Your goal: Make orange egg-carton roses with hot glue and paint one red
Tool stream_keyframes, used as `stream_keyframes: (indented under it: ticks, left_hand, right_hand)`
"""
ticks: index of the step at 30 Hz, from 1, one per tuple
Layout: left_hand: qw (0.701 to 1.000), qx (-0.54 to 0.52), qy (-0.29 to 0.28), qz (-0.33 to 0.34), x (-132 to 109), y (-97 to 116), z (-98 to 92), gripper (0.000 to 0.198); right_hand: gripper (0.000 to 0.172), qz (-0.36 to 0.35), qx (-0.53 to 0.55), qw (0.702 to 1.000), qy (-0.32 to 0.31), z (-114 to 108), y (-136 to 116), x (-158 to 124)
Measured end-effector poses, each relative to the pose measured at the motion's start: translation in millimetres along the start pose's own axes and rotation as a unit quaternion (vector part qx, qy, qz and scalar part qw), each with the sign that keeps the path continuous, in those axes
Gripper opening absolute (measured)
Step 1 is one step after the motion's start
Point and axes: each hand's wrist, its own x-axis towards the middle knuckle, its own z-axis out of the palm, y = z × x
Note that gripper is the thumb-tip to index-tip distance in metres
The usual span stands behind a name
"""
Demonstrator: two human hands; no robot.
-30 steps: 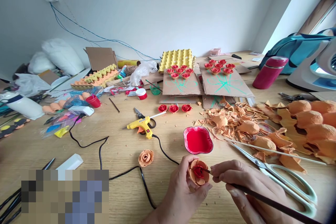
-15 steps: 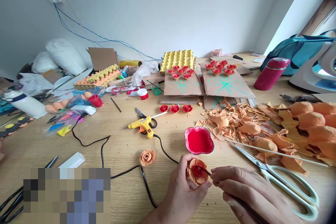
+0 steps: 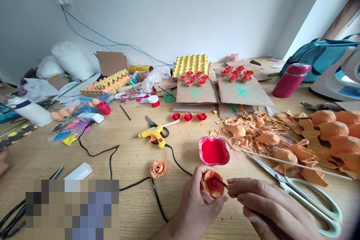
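Observation:
My left hand [image 3: 194, 202] holds an orange carton flower [image 3: 213, 191] between thumb and fingers, its centre red and its outer petals bare. My right hand [image 3: 272, 202] grips a thin dark brush [image 3: 267, 222], whose tip is at the flower's red middle. Just beyond them is a wavy-edged dish [image 3: 213, 151] of red paint. An unpainted orange flower [image 3: 158, 168] lies to the left on the table [image 3: 135, 198]. Three red flowers [image 3: 188, 117] sit in a row farther back.
A yellow glue gun [image 3: 153, 135] with a black cord lies left of the dish. Large scissors [image 3: 309, 202] and a white stick [image 3: 298, 164] are at the right, by orange carton scraps [image 3: 253, 127]. Cardboard sheets [image 3: 197, 95] carry more red flowers. A pink bottle [image 3: 291, 80] stands behind.
The brush and my right hand have shifted very slightly at the flower. More of another person's hand shows at the left edge. The whole view has moved a little.

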Motion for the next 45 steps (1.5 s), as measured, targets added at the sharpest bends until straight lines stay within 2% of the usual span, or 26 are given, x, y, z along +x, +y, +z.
stream_keyframes:
  ticks: [8,13,16,18,22,24,30,40,45]
  left_hand:
    - [0.997,-0.072,0.004,-0.002,0.5,-3.0,-0.3,0.04]
    - [0.997,-0.083,0.005,-0.008,1.6,4.3,-1.5,0.04]
    - [0.997,-0.071,0.002,-0.02,0.9,11.0,-2.6,0.041]
    - [0.998,-0.055,0.001,-0.019,0.2,14.1,-3.5,0.042]
    - [1.0,-0.02,-0.004,-0.001,-0.9,13.4,-5.7,0.043]
    - [1.0,0.001,-0.006,0.013,-1.7,11.1,-6.4,0.043]
    - [0.999,0.018,-0.008,0.037,-3.1,10.0,-5.3,0.043]
    - [0.998,0.043,-0.004,0.044,-3.4,10.8,-5.7,0.044]
    - [0.998,0.044,-0.004,0.048,-2.9,11.9,-4.3,0.044]
  right_hand:
    - [0.016,-0.007,0.001,1.0,0.016,-2.6,-1.2,8.9]
    - [0.011,0.026,0.054,0.998,0.015,-2.7,4.9,-3.0]
    - [0.015,0.042,0.09,0.995,0.021,-4.2,8.3,-8.4]
    - [0.014,0.055,0.098,0.992,0.056,-5.1,8.0,-6.2]
    - [0.016,0.101,0.088,0.977,0.168,-2.3,5.8,3.9]
    - [0.016,0.117,0.07,0.973,0.186,1.4,8.0,4.8]
    - [0.021,0.158,0.027,0.981,0.108,13.0,21.7,-6.5]
    - [0.019,0.181,0.035,0.981,0.067,18.2,28.2,-10.6]
    - [0.017,0.168,0.013,0.982,0.082,18.2,26.7,-4.7]
